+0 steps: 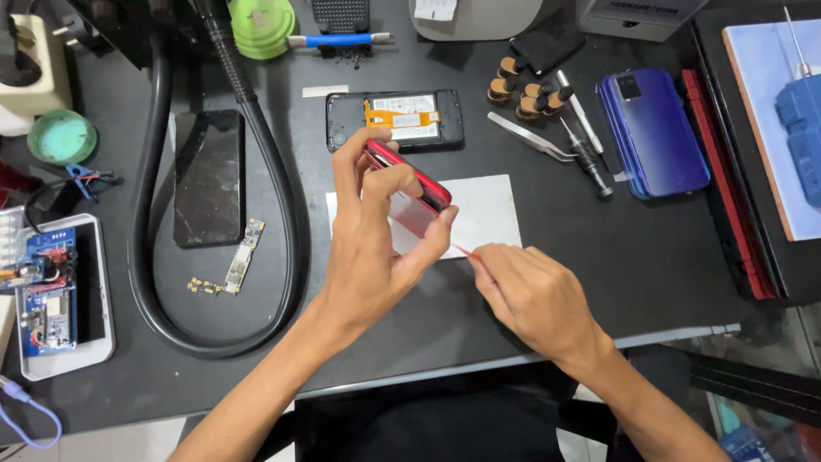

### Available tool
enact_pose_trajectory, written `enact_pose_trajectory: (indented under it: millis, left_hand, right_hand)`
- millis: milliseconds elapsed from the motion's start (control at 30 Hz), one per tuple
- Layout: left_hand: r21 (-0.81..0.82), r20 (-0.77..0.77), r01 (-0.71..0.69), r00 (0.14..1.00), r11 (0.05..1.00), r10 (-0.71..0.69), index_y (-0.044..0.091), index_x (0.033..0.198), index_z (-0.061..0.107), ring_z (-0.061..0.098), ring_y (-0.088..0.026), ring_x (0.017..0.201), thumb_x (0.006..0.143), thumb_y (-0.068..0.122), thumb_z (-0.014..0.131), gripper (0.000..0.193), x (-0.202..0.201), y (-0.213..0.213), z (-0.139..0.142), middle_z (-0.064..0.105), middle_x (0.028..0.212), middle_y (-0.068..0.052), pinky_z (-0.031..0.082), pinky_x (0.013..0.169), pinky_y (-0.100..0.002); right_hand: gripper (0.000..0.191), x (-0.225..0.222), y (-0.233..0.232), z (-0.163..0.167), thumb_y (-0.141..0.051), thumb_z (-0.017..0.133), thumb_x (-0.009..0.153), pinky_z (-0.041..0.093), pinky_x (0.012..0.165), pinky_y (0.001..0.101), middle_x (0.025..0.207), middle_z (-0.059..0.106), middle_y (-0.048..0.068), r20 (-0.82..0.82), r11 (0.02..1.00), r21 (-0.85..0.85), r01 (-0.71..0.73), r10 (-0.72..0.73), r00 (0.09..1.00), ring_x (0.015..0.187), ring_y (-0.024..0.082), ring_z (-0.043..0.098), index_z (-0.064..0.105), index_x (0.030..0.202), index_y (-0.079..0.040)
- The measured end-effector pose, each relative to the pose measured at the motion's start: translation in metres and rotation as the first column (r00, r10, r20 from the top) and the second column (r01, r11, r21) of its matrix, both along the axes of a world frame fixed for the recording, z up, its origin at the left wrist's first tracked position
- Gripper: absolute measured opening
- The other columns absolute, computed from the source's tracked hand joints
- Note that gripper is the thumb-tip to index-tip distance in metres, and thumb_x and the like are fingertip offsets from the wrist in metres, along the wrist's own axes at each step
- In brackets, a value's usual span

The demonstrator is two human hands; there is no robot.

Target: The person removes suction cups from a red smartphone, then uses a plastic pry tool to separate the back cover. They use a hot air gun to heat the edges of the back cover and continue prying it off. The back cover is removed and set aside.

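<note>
The left hand (372, 248) held a red phone (409, 178) tilted up on edge above the white mat (487, 214), fingers curled over its top side and the thumb braced against the lower corner, so the phone was pinched across its width. The right hand (530, 295) sat just right of it, fingers pressed together around a thin red pick (463, 251) whose tip pointed at the phone's lower edge, near the left thumb; whether the tip had entered the seam I could not tell. To my eye the step was prying along that edge, and it would go best with the pick kept shallow and flat to the seam, sliding rather than levering, while the left hand gripped the frame only and kept off the glass. Room was fair: the mat lay beneath and bare desk in front of both wrists, up to the desk edge (684, 334) close to the person's body. Behind the phone lay an opened phone (395, 120) with an orange flex, close enough that a slip forward could hit it. To the right lay tweezers (530, 137), a screwdriver (588, 158) and a blue phone (654, 128), apart from the right hand. To the left ran a black hose (286, 205), with a black screen (209, 175) and a small board (244, 257) inside its loop, well clear of the left forearm
</note>
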State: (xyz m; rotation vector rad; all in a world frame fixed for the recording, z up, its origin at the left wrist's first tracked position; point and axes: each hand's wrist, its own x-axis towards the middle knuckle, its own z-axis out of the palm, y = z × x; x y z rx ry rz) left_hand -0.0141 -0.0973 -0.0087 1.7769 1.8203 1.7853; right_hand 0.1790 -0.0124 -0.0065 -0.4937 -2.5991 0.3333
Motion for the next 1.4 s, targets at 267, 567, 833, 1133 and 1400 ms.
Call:
enact_pose_trajectory:
  millis: [267,567,833,1133,1400]
  left_hand:
    - [0.065,-0.047,-0.036,0.998,0.997,0.039,0.004,0.122,0.045,0.045,-0.04,0.135,0.088,0.003,0.081,0.05,-0.006,-0.001,0.008,0.047,0.117,-0.011,0.045,0.106,-0.049]
    - [0.034,0.376,0.097,0.921,0.995,-0.103,0.006,0.127,0.041,0.052,-0.013,0.115,0.099,0.001,0.075,0.044,-0.022,-0.004,-0.003,0.039,0.138,-0.015,0.052,0.111,-0.033]
    - [0.064,0.461,0.095,0.88,0.993,-0.114,0.006,0.128,0.039,0.053,-0.014,0.119,0.102,0.001,0.073,0.043,-0.025,-0.007,-0.009,0.039,0.14,-0.013,0.05,0.115,-0.036]
    - [0.072,0.465,0.085,0.879,0.994,-0.109,0.007,0.131,0.039,0.054,-0.014,0.117,0.102,0.002,0.073,0.046,-0.027,-0.008,-0.009,0.038,0.14,-0.014,0.051,0.114,-0.036]
    - [0.077,0.501,0.059,0.861,0.995,-0.09,0.008,0.128,0.035,0.055,-0.013,0.115,0.105,0.003,0.073,0.044,-0.035,-0.009,-0.014,0.038,0.139,-0.014,0.05,0.11,-0.033]
  right_hand:
    - [0.006,-0.026,-0.007,0.009,0.0,0.069,0.093,0.05,0.062,0.0376,0.073,0.064,0.01,-0.228,0.999,-0.022,0.033,-0.038,0.973,0.065,0.027,0.064,0.066,0.097,-0.002]
    - [0.005,-0.046,-0.007,0.017,0.0,0.07,0.094,0.049,0.059,0.0373,0.073,0.065,0.01,-0.232,1.0,-0.018,-0.022,0.017,0.973,0.062,0.026,0.063,0.066,0.097,0.0]
    - [0.005,-0.052,-0.01,0.023,0.0,0.071,0.094,0.049,0.059,0.037,0.071,0.064,0.009,-0.204,0.999,0.018,-0.031,0.034,0.978,0.06,0.026,0.062,0.066,0.094,0.0]
    - [0.011,-0.044,-0.002,0.011,-0.007,0.069,0.093,0.049,0.06,0.0401,0.069,0.061,0.01,0.009,0.991,0.06,-0.119,0.119,0.993,0.062,0.028,0.062,0.06,0.089,-0.002]
    - [0.011,-0.017,0.001,0.012,-0.011,0.068,0.091,0.049,0.058,0.0411,0.067,0.061,0.01,0.12,0.995,0.013,-0.099,0.097,0.988,0.061,0.03,0.062,0.06,0.089,-0.004]
